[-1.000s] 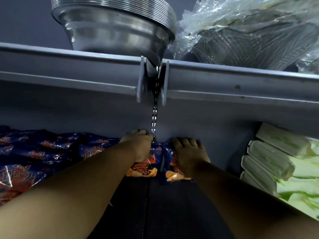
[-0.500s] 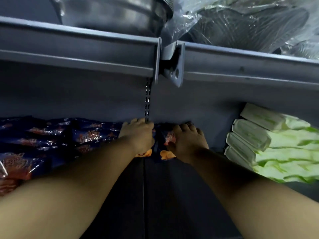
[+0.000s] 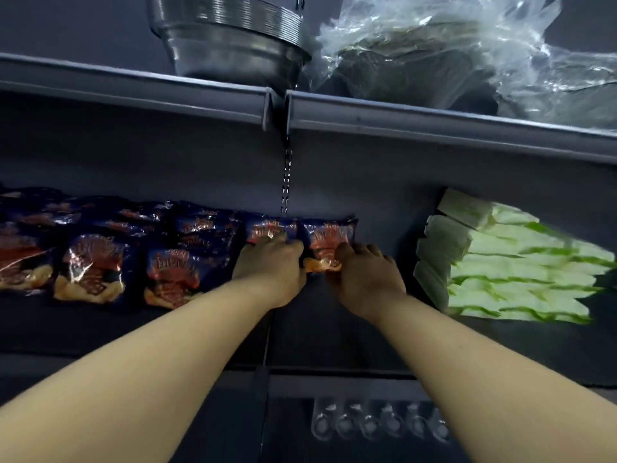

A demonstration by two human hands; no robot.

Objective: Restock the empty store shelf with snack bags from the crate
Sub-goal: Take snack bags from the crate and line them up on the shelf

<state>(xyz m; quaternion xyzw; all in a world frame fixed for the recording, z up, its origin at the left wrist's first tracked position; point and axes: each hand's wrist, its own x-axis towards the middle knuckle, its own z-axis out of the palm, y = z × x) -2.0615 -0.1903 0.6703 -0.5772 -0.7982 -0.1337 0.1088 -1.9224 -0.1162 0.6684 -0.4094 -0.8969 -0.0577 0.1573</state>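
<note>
- The snack bags lie in a row at the back of the shelf (image 3: 334, 332), against the rear wall (image 3: 200, 168); the two newest sit at the row's right end, one bag (image 3: 272, 228) under the left hand (image 3: 270, 265) and a second bag (image 3: 329, 237) under the right hand (image 3: 364, 279).
- Left hand: fingers bent down over the lower part of its bag, pressing it. Whether they pinch the film or only push, I cannot tell.
- Right hand: fingers curled at the lower edge of its bag, by the orange seam; it looks like a light grip, but the fingertips are hidden.
- Handling, as I judge it: glossy film, puffed with air, light and soft. The contents probably crush easily, so squeezing the middle is risky. The film is likely slippery; the flat sealed ends are the safer place to hold, or a flat palm for nudging.
- More bags (image 3: 96, 272) fill the shelf to the left, touching one another, so there is no room that way.
- To the right is a bare gap of shelf, then green-and-white packs (image 3: 521, 272) stacked well apart from the last bag; a few more bags should fit there.
- In front of the row the shelf is bare to its front edge.
- Overhead, the upper shelf (image 3: 400, 118) with metal bowls (image 3: 230, 45) overhangs, so arms should go in low.
</note>
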